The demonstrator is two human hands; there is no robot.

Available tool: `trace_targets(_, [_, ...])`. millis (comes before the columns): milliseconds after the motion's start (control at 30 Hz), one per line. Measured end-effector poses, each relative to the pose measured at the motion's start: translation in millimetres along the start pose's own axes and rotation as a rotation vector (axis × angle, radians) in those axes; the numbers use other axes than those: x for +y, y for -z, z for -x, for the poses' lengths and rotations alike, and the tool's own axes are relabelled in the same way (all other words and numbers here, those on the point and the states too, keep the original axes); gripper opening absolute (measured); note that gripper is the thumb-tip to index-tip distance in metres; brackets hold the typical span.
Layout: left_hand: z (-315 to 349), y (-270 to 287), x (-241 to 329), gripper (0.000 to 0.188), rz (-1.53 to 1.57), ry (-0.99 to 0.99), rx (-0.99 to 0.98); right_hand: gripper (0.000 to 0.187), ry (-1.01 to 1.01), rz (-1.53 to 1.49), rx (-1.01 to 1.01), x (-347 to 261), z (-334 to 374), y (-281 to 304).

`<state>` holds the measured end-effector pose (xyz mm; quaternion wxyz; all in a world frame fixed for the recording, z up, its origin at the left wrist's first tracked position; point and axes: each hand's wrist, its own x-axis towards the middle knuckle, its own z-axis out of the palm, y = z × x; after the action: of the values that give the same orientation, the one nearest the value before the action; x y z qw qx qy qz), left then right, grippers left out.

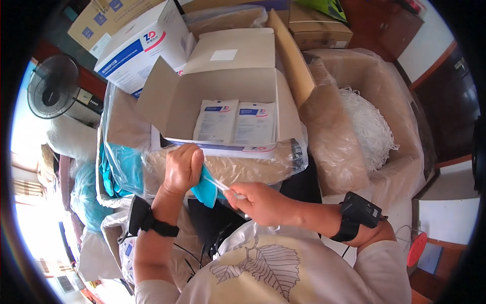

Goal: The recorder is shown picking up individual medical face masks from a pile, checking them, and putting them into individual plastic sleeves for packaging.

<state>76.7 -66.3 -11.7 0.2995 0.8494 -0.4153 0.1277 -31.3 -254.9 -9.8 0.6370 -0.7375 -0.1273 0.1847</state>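
My left hand [183, 168] is closed round a folded turquoise fabric piece [204, 193], just in front of an open white box [225, 85]. The fabric hangs down from the fist toward my lap. Gripped in my right hand [257, 202], a thin white cord [219, 185] stretches slantwise to the fabric's edge. Whether the cord is fastened to the fabric I cannot tell. Inside the box, stacks of flat white packets, a left one [216, 121] and a right one [254, 123], stand side by side.
A plastic-lined carton [331, 137] at the right holds a heap of white cords [365, 129]. Turquoise pieces [126, 169] lie in plastic at the left. Closed white box [139, 50] and fan [53, 86] stand far left. Brown carton [320, 34] sits behind.
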Motion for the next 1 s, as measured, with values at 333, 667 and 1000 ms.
trace_targets(333, [-15,9,0,0.022,-0.036,-0.051,0.031,0.028,-0.014,-0.095,-0.048,-12,-4,12])
trace_targets(667, [20,66,-35,0.028,-0.208,0.194,0.264,0.008,0.076,0.040,-0.181,5,41,12])
trace_targets(1000, [98,100,-85,0.047,0.417,1.083,0.983,0.025,0.372,0.333,1.187,-15,84,187])
